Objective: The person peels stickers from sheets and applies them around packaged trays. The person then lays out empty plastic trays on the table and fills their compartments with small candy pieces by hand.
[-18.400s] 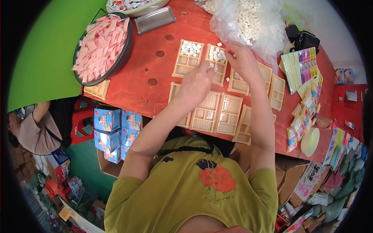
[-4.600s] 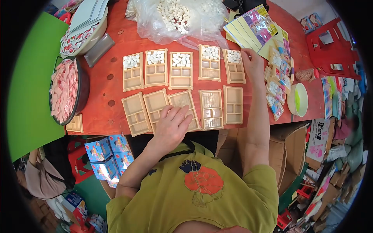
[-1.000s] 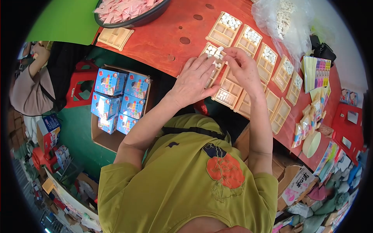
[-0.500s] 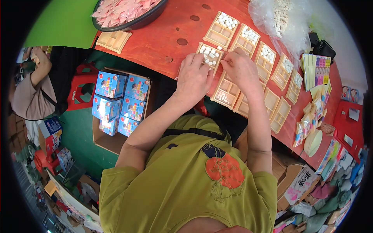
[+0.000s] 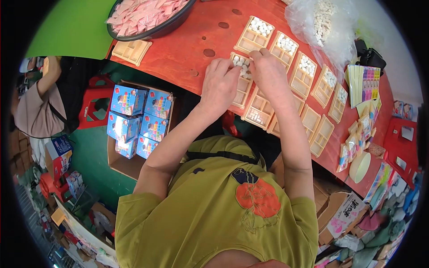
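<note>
While my left hand (image 5: 218,87) and right hand (image 5: 269,73) meet at a tan tray (image 5: 241,98) of white cubes (image 5: 240,61), fingers (image 5: 221,66) curled close, I cannot tell whether they grip any.

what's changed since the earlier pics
Both hands, left and right, have moved to the near row's leftmost tray, which has gained white pieces. The far row's five trays still hold theirs.

Olive short-sleeved top, orange-red flower motif
</note>
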A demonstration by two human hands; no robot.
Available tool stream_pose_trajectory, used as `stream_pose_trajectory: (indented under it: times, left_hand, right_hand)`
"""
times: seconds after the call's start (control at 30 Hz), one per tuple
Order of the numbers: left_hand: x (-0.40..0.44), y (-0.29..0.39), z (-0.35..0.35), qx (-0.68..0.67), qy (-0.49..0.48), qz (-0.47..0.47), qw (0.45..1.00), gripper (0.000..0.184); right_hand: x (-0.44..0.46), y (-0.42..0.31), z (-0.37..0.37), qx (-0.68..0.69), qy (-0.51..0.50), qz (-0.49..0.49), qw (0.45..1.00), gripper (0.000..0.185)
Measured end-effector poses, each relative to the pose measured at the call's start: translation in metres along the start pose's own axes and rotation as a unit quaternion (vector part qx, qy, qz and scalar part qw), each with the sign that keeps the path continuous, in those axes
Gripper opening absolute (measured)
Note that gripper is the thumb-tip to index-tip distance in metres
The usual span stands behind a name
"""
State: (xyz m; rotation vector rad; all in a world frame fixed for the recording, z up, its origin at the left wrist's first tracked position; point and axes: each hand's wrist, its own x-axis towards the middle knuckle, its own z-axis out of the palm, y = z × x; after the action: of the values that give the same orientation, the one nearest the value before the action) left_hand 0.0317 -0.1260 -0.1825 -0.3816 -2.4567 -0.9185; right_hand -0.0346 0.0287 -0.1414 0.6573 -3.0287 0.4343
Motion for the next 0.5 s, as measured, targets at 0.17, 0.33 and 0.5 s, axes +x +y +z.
stream_pose_trajectory:
  times: [0.17, 0.33, 0.5]
  left_hand:
    - [-0.017, -0.003, -0.002, -0.031, 0.034, -0.023, 0.999, 0.024]
    - [-0.021, -0.004, -0.001, -0.026, 0.034, -0.010, 0.999, 0.025]
    - [-0.023, -0.007, 0.002, -0.033, 0.053, 0.013, 0.998, 0.022]
  right_hand:
    - [0.003, 0.010, 0.000, 0.126, -0.009, 0.003, 0.992, 0.021]
    - [0.005, 0.015, -0.004, 0.179, -0.023, 0.033, 0.983, 0.022]
    - [0.006, 0.020, -0.011, 0.155, 0.001, -0.002, 0.988, 0.021]
